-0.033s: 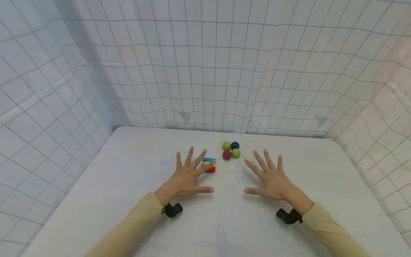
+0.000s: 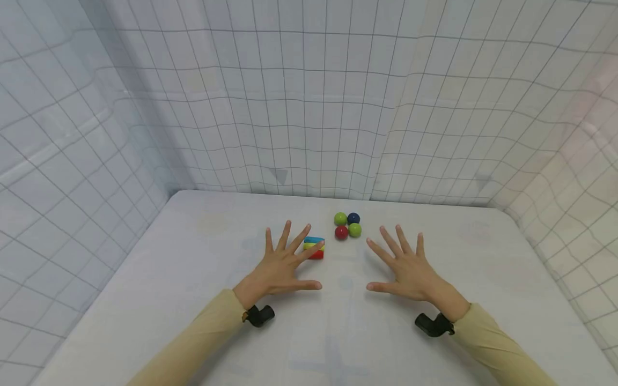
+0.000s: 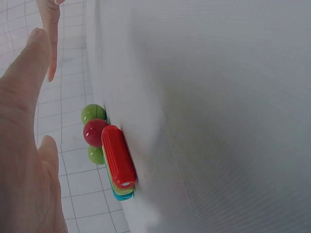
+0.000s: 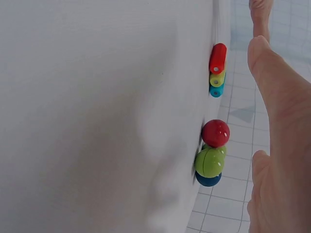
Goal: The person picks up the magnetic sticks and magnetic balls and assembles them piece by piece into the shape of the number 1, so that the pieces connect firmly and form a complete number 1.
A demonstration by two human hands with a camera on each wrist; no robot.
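Observation:
My left hand (image 2: 281, 269) hovers over the white table, palm down with fingers spread, holding nothing. From the head view its index finger overlaps three short rounded bars lying side by side: a blue bar (image 2: 315, 240), a yellow bar (image 2: 308, 246) and a red bar (image 2: 317, 255). The left wrist view shows the red bar (image 3: 119, 158) apart from that hand. Spread the same way, my right hand (image 2: 411, 272) is also empty. Nearest it are glossy balls: a green ball (image 2: 354, 230), a red ball (image 2: 341, 232), another green ball (image 2: 340, 219) and a dark blue ball (image 2: 353, 218).
The white table (image 2: 217, 214) has rounded far corners. White grid-lined sheets (image 2: 314, 107) hang behind it and along both sides. A small black camera (image 2: 260, 316) sits on the left wrist, and another black camera (image 2: 434, 325) on the right wrist.
My right hand has shifted very slightly to the left. The left hand, the bars and the balls stay where they were.

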